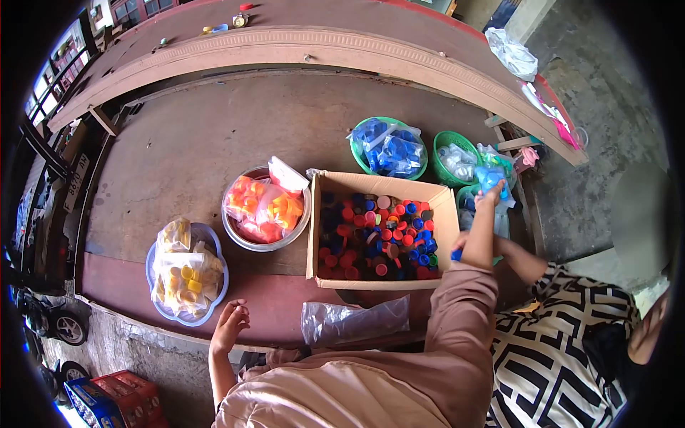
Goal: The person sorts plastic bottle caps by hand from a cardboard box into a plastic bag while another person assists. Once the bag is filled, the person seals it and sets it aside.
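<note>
My right hand [491,194] reaches out past the box's right side, its fingers closed on a clear plastic bag of light blue pieces [491,175] above the green baskets. My left hand [232,322] hangs at the table's front edge with loosely bent fingers and nothing visible in it. It is nearest to a lavender basin [222,289] of bagged yellow caps [187,279]. An open cardboard box [385,284] in front of me holds many loose bottle caps [389,232], mostly red and blue. A flat clear plastic bag [354,321] lies between me and the box.
A bowl [307,222] holds bagged orange caps [264,207]. Behind the box are a green basket [361,165] of bagged blue caps and another green basket [446,135]. A co-worker in patterned clothing [564,349] sits right, hand [464,242] at the box. A raised shelf [357,53] crosses behind.
</note>
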Motion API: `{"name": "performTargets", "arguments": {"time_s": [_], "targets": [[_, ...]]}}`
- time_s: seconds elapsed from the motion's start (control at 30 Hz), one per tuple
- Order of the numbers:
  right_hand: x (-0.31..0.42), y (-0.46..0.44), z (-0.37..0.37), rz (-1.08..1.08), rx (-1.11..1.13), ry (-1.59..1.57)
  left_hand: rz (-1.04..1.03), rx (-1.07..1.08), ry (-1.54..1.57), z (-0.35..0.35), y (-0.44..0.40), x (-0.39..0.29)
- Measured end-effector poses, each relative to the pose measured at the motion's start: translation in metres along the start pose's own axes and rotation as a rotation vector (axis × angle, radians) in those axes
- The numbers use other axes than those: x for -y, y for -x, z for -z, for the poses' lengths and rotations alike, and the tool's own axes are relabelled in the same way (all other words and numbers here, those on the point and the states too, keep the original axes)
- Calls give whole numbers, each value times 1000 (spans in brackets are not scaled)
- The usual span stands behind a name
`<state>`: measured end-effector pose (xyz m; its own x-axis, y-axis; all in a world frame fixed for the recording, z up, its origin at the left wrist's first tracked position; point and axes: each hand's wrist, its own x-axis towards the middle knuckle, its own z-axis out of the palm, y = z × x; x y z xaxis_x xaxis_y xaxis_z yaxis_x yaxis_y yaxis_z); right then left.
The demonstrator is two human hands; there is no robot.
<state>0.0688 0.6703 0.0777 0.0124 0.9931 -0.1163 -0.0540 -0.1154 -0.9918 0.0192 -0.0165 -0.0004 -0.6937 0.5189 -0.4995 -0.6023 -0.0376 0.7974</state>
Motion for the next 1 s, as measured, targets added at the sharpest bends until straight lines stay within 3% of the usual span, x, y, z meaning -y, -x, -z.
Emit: {"name": "performTargets", "arguments": {"time_s": [0.17, 0.3, 0.43, 0.53, 0.6, 0.63, 0.73, 0.8, 0.87, 1.0], "targets": [[-29, -44, 29, 35, -310, 454, 33, -29, -8, 0, -8, 4], [-74, -49, 75, -139, -545, 893, 61, -20, -19, -5, -16, 6], [-89, -39, 86, -227, -734, 1060, 69, 14, -39, -9, -21, 3], [-80, -32, 61, -95, -963, 1059, 64, 29, -52, -5, -23, 3], [-73, -14, 46, 191, -1043, 986, 57, 44, -58, -3, -22, 2], [-65, 8, 42, 381, -1007, 918, 52, 55, -62, -2, -23, 1], [-42, 115, 62, 950, -567, 612, 13, 104, -72, 1, -22, -2], [-32, 203, 70, 1056, -371, 381, -5, 135, -67, 4, -18, -4], [-43, 277, 89, 1058, -287, 561, -6, 154, -70, 6, -11, -3], [-117, 344, 146, 983, 38, 635, 26, 189, -132, 8, 0, 8]]}}
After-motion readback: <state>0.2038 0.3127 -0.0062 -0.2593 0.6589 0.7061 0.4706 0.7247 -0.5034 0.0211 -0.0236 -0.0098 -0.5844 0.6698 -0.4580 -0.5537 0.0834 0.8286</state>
